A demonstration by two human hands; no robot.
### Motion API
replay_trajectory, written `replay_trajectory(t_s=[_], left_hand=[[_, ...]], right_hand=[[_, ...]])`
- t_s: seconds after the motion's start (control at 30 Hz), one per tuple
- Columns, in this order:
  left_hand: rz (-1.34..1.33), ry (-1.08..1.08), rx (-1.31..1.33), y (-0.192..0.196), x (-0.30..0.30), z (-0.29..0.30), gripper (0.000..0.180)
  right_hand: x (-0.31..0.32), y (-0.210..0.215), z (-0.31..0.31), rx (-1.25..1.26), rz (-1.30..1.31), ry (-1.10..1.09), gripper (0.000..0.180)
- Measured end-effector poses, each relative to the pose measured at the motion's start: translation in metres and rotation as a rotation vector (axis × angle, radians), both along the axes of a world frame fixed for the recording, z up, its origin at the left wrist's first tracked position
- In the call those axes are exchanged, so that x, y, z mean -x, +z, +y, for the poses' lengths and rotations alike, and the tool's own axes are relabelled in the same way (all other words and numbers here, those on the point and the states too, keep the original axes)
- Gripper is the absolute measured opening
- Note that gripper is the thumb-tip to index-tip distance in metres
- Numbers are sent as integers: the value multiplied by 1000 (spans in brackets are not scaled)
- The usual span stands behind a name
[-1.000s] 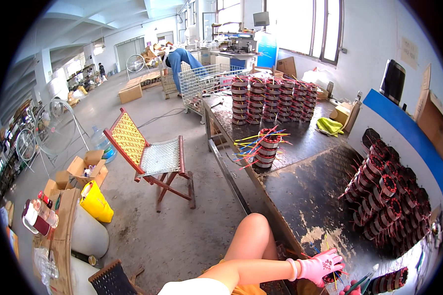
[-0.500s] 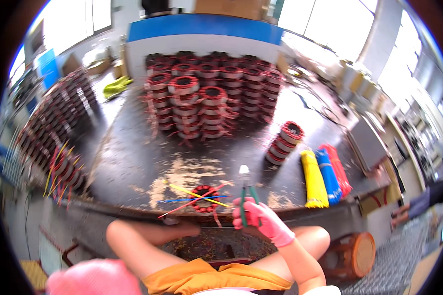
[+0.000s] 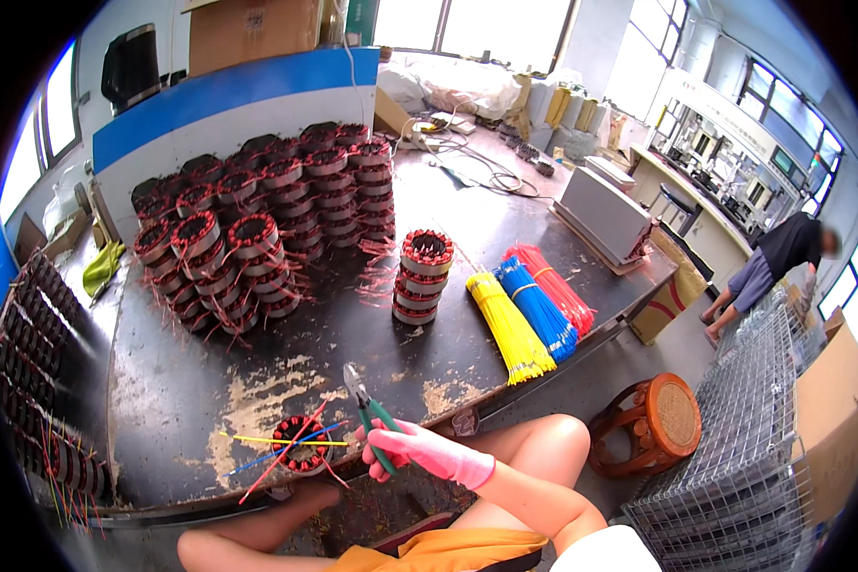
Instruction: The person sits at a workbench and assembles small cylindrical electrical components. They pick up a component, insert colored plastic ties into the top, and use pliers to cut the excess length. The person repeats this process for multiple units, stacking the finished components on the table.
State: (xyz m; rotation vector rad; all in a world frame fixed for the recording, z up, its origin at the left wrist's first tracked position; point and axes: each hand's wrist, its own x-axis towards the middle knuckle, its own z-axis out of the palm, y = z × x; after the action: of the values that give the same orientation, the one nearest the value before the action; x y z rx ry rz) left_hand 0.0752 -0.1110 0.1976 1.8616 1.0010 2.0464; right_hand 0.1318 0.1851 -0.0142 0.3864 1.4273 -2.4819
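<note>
red-and-copper wound motor stator [image 3: 300,445] with yellow, blue and red sleeved leads lies at the near edge of the worn dark metal worktable [image 3: 191,391]. left hand: not in view. to the right, the pink-gloved right hand [image 3: 419,450] is clenched around green-handled steel pliers [image 3: 367,412], nose aimed up-left, just beside the stator.

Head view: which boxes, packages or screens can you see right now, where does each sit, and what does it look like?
Large cardboard box: far edge, on top of the blue-and-white wall behind the bench; brown, rectangular.
Cardboard carton: on the floor under the bench's right corner; brown, with a dark printed patch.
Grey rectangular case: right end of the bench; flat-sided, pale grey.
Dark screen-like panel: upper left, beside the window; black, upright; cannot tell if it is a screen.
</note>
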Motion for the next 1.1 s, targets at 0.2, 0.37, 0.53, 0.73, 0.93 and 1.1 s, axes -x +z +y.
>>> replay_trajectory(t_s=[0.2,0.37,0.53,0.73,0.93,1.1], left_hand=[[158,202,190,-51,16,74,27],[327,383,286,-67,19,86,39],[608,494,232,-73,12,65,52],[1060,678,199,-86,-5,26,69],[954,950,674,-138,58,37,86],[757,865,977,-171,100,61,96]], right_hand=[[-5,-9,8,5,23,-20,51],[6,-2,1,7,20,-5,50],[0,-2,7,29,12,-47,52],[-2,-3,17,92,-50,33,53],[-9,3,37,5,-196,213,62],[1,14,41,-113,-253,316,64]])
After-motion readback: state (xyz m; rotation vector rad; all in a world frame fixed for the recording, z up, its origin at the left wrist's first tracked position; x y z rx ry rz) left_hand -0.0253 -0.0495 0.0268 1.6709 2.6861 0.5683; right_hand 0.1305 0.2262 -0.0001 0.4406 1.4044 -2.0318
